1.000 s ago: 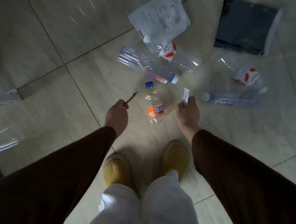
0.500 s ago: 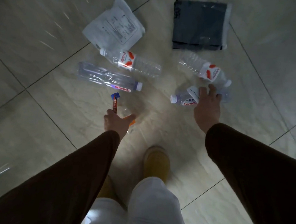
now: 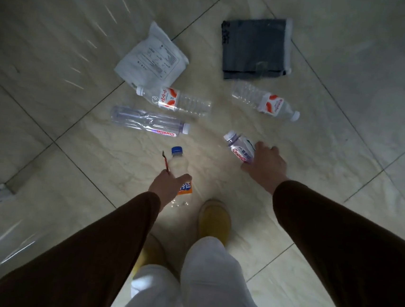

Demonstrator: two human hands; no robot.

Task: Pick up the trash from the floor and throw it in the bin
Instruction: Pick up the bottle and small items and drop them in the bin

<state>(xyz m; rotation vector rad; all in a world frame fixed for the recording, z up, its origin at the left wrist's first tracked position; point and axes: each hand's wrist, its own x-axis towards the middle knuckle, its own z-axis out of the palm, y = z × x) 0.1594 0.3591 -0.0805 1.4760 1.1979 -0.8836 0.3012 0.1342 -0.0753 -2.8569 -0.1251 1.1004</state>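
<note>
From your head camera, bare tile floor (image 3: 343,167) lies open to your right and left of the litter. Your left hand (image 3: 168,187) is wrapped around an empty orange-label bottle (image 3: 179,166), blue cap pointing away from you, plus a thin red stick (image 3: 166,162). Your right hand (image 3: 266,163) clasps a clear bottle (image 3: 239,145), cap pointing up-left. Three bottles and two bags lie beyond.

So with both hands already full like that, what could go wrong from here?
The left hand pinches a thin red stick alongside the orange-label bottle; the stick could slip out. The right hand grips its bottle near one end, so it may twist loose. Three bottles and two bags still lie ahead, easy to tread on, and no bin is in view.
</note>
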